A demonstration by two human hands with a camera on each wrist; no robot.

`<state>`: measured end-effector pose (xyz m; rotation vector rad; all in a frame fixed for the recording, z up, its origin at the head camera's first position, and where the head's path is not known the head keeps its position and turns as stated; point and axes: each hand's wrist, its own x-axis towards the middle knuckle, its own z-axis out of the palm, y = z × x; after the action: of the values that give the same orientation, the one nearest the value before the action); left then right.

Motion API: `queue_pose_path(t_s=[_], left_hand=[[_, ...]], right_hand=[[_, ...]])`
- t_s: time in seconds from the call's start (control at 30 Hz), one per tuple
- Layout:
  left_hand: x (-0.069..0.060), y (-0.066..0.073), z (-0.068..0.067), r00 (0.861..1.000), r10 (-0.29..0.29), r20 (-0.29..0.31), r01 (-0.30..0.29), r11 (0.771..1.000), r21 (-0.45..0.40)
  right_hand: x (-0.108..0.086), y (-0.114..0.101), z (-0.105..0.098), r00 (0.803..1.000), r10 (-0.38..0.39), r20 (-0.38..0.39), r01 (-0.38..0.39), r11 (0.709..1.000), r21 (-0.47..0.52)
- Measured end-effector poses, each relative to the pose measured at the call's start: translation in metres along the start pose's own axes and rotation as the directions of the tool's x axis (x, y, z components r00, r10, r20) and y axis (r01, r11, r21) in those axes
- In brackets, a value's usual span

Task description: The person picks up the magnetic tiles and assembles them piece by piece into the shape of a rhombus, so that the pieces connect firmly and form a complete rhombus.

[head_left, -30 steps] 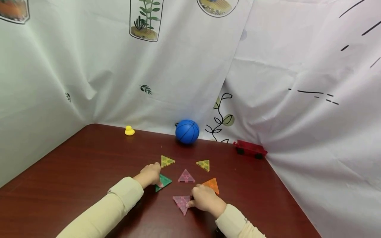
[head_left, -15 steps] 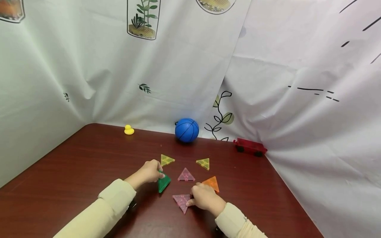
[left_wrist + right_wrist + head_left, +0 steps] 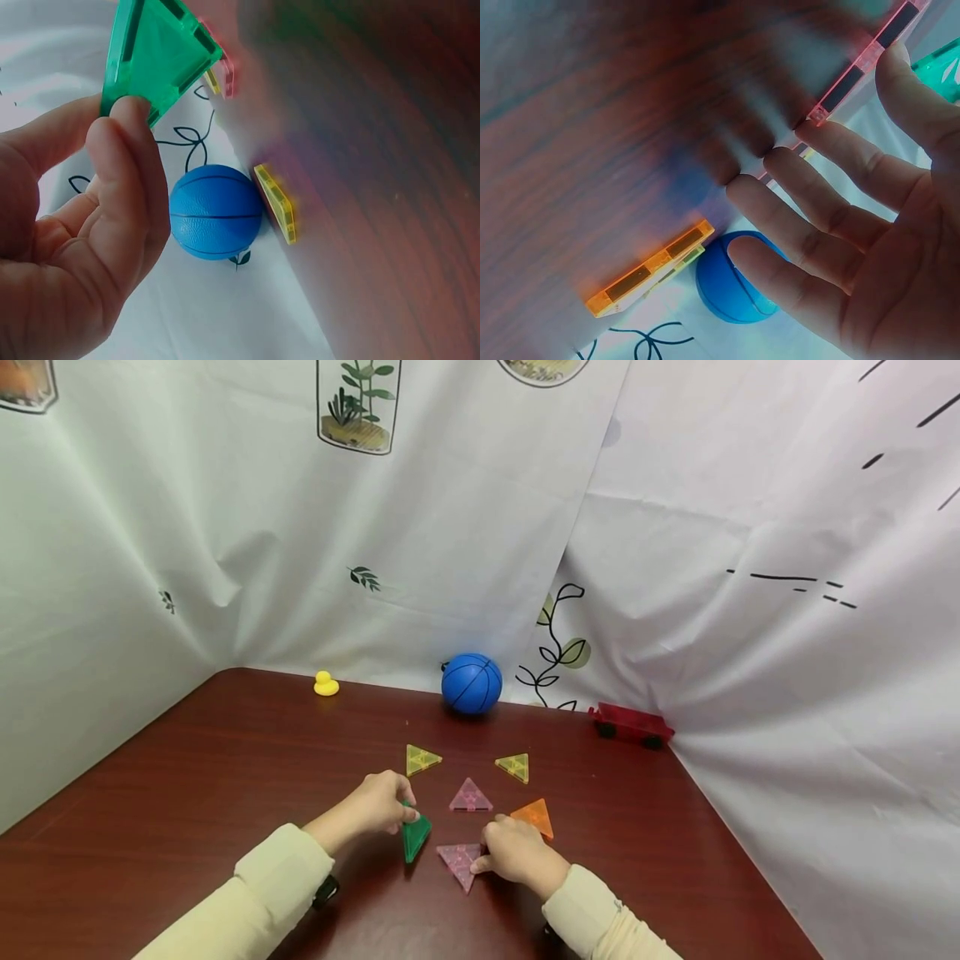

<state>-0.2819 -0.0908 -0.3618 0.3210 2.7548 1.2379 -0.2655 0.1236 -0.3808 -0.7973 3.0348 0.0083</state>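
Observation:
In the head view my left hand (image 3: 375, 806) pinches a green triangular magnetic tile (image 3: 416, 837) between thumb and fingertips. The tile is tilted up, off the flat of the table, and fills the top of the left wrist view. My right hand (image 3: 517, 852) rests at a pink triangular magnetic tile (image 3: 459, 862) lying flat. Its thumb and index fingertip touch that tile's edge, and the other fingers are stretched out in the right wrist view. Behind it lies a second pink tile (image 3: 471, 797). An orange tile (image 3: 535, 817) is just beyond the right hand.
Two yellow triangular tiles (image 3: 423, 760) lie farther back on the dark red table (image 3: 247, 777). Along its back edge stand a blue ball (image 3: 472, 683), a yellow rubber duck (image 3: 326, 683) and a red toy wagon (image 3: 632, 725). White printed cloth (image 3: 465, 543) hangs behind.
My left hand has lifted and tipped the green tile from lying flat to a steep tilt, bringing it slightly closer to the front pink tile. The right hand stays at the pink tile.

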Motion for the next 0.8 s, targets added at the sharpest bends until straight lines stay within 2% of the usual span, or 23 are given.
queue_pose_path(t_s=[0.27,0.43,0.63,0.8], left_hand=[[-0.006,0.003,0.004,1.000,0.028,-0.005,-0.028,1.000,-0.010],[-0.012,0.011,0.009,0.999,0.047,0.020,-0.046,0.998,-0.030],[-0.017,0.019,0.015,0.995,0.093,0.032,-0.093,0.996,-0.007],[-0.018,0.021,0.022,0.995,0.096,0.020,-0.096,0.995,0.010]], right_hand=[[0.000,0.000,0.000,1.000,0.006,0.009,-0.006,1.000,0.002],[0.000,0.000,0.001,1.000,0.006,0.001,-0.006,1.000,0.002],[0.000,0.000,0.001,1.000,0.018,0.016,-0.018,1.000,-0.001],[0.000,-0.001,0.000,1.000,0.020,0.018,-0.020,1.000,-0.007]])
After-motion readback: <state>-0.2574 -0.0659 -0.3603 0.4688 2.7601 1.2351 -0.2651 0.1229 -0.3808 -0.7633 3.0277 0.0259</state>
